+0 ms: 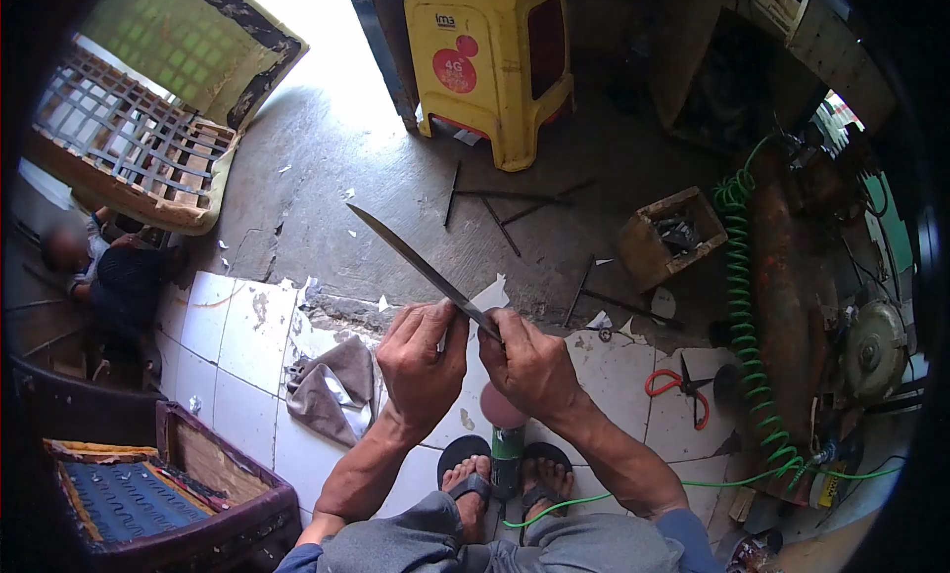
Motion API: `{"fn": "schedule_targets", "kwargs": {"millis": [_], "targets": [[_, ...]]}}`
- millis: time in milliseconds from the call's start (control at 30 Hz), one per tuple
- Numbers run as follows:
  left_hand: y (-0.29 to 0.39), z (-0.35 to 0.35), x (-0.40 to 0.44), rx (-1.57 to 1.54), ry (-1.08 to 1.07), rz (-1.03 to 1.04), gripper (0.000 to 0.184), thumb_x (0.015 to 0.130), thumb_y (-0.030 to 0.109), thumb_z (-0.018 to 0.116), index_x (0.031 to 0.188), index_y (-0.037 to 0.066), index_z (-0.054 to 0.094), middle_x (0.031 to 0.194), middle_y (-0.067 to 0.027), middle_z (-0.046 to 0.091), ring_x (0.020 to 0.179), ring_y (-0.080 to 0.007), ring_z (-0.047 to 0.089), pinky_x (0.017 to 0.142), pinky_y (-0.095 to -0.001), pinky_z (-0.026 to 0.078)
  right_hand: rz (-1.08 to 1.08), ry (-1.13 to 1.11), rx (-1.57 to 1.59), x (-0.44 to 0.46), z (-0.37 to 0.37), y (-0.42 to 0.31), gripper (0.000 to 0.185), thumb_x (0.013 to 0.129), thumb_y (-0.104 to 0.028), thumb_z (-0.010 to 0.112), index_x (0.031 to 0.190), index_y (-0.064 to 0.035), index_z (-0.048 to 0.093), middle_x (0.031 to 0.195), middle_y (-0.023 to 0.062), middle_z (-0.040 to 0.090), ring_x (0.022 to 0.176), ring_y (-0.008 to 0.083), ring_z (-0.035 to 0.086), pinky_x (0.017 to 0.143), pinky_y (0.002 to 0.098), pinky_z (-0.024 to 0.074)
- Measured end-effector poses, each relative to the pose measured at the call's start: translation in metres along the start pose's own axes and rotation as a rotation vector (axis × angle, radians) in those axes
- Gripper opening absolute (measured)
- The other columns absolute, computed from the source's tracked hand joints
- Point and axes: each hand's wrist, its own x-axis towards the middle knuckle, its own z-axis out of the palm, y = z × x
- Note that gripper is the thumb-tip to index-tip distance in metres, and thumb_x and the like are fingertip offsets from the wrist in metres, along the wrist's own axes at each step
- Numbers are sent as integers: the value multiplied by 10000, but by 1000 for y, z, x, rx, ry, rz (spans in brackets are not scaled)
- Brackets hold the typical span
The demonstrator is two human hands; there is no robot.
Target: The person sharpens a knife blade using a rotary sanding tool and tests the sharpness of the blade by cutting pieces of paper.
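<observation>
A long, narrow metal blade (401,248) slants up to the left, its pointed end free above the grey floor. My right hand (527,363) is closed on its lower end. My left hand (426,353) is closed with its fingertips against the blade just beside the right hand. Below the hands, between my feet, stands a green tool with a round reddish disc (503,408) on top. A green air hose (564,506) runs near its base to the right.
Red-handled scissors (681,387) and a brown cloth (336,390) lie on white tiles. Ahead are a yellow stool (485,68), black metal rods (515,195) and a wooden box (673,237). A coiled hose (744,335) hangs right. Another person (124,276) sits at left near a webbed frame (139,128).
</observation>
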Motion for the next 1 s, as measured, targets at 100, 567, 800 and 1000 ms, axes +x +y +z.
{"fn": "schedule_targets", "kwargs": {"millis": [100, 567, 800, 1000], "targets": [[1, -1, 0, -3, 9, -14, 164, 824, -63, 750, 984, -24, 747, 864, -146, 743, 790, -288, 727, 717, -364, 556, 6, -14, 4, 1, -2, -2, 191, 963, -68, 667, 1102, 38, 590, 842, 198, 686, 724, 379, 724, 595, 451, 584], [-7, -8, 6, 73, 31, -34, 165, 861, -42, 763, 1024, -18, 762, 872, -144, 745, 796, -263, 725, 727, -356, 560, 38, -69, -55, -17, -8, 11, 194, 949, -68, 651, 1104, 42, 611, 883, 226, 698, 739, 399, 723, 603, 455, 585], [-16, -15, 10, 111, 99, -39, 126, 883, -25, 772, 1007, -10, 761, 891, -129, 753, 823, -234, 728, 751, -342, 562, 37, 0, -65, -35, -8, 29, 92, 950, -90, 654, 1004, -39, 600, 777, 169, 667, 631, 377, 691, 520, 452, 552], [-19, -16, 8, 133, 90, -3, 114, 889, -18, 775, 1001, -7, 760, 887, -119, 753, 826, -220, 723, 741, -331, 564, 63, -28, -77, -46, -13, 39, 101, 960, -109, 655, 1006, -38, 601, 784, 176, 675, 655, 391, 697, 544, 462, 559]]}}
